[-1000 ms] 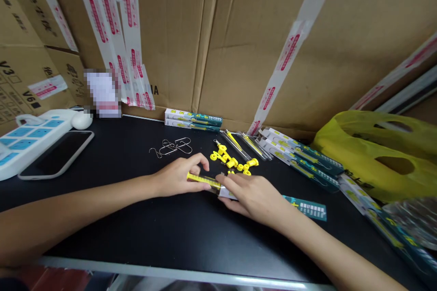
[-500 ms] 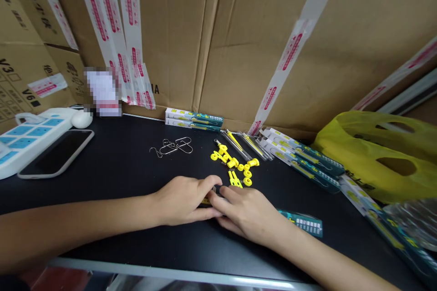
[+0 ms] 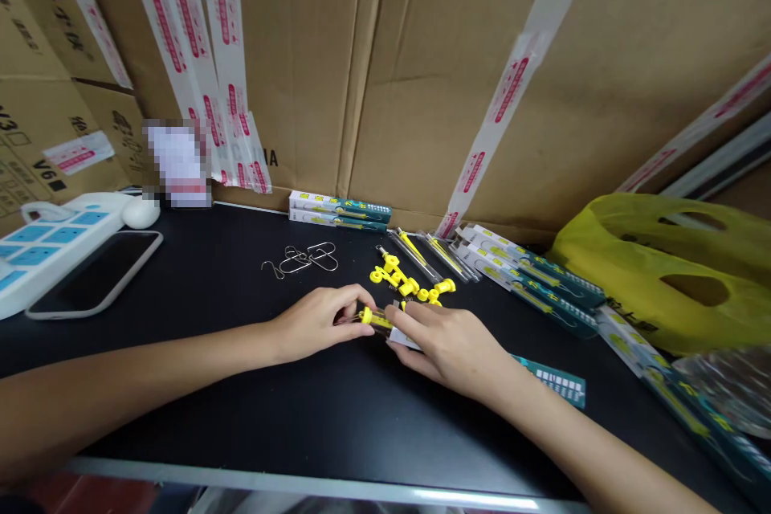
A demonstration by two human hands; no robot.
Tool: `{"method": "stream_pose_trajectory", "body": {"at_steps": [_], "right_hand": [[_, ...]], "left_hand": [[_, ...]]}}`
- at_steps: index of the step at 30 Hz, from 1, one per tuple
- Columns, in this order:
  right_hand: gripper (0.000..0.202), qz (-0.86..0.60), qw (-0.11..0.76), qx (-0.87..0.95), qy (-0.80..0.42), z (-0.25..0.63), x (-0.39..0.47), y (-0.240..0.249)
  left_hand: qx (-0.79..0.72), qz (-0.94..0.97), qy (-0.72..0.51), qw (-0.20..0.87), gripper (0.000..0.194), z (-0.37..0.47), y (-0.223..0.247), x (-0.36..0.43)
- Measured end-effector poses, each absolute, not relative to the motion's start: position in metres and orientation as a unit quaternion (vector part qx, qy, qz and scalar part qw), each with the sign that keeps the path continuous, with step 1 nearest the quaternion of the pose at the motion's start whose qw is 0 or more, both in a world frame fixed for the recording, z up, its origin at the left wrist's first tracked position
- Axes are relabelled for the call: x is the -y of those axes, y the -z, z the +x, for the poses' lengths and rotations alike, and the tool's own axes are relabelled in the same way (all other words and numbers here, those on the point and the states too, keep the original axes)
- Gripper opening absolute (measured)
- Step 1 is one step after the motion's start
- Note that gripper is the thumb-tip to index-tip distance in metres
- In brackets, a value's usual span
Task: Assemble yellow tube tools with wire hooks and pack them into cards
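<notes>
1. The yellow tool (image 3: 378,320) lies over the near-middle of the black tabletop (image 3: 271,409), between the two hands; its right part is hidden at the mouth of the slim box (image 3: 560,382), so how far in it reaches cannot be told.
2. The left hand (image 3: 316,321) grips the tool's left end between thumb and fingers, which cover part of it; thin metal shows there (its shape is hard to make out).
3. The right hand (image 3: 451,345) is closed around the slim box, hiding its middle; only a white end and a teal, printed end show.
4. The tool's visible part is bright yellow, with a wider rim at the left and a narrower body to the right.
5. Just beyond the right hand, loose yellow parts (image 3: 409,287) lie scattered, the nearest partly covered by its fingers.
6. Farther back are clear sleeves (image 3: 415,254) with yellow pieces inside, and to the left, tangled wire hooks (image 3: 304,259).
7. Two stacked boxes (image 3: 340,211) sit against the cardboard (image 3: 301,56); at right, more boxes (image 3: 542,277) lie beside a yellow bag (image 3: 602,257), which the frame cuts off.
8. At far left, a phone (image 3: 96,273) lies beside a cut-off power strip (image 3: 54,233).
</notes>
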State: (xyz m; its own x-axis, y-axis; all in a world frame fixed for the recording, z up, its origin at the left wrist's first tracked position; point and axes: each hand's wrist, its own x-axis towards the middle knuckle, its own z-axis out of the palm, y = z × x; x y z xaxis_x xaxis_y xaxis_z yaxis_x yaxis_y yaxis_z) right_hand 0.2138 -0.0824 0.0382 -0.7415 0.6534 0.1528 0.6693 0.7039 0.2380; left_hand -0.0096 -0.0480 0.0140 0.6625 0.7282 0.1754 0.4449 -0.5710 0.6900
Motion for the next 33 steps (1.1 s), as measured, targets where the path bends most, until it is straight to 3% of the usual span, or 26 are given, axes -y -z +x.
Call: {"method": "stream_pose_trajectory", "body": {"at_steps": [15,21,33], "right_hand": [[0.03,-0.381,0.035,0.915,0.13,0.217,0.082,-0.04],[0.031,-0.376,0.026,0.918,0.124,0.215,0.082,-0.04],[0.031,-0.383,0.018,0.916,0.115,0.215,0.08,-0.04]], "left_hand": [[-0.315,0.692,-0.337,0.555,0.036,-0.003,-0.002,0.043],[-0.338,0.753,-0.358,0.437,0.027,-0.007,-0.006,0.043],[-0.325,0.788,-0.366,0.374,0.022,-0.006,-0.012,0.05]]}}
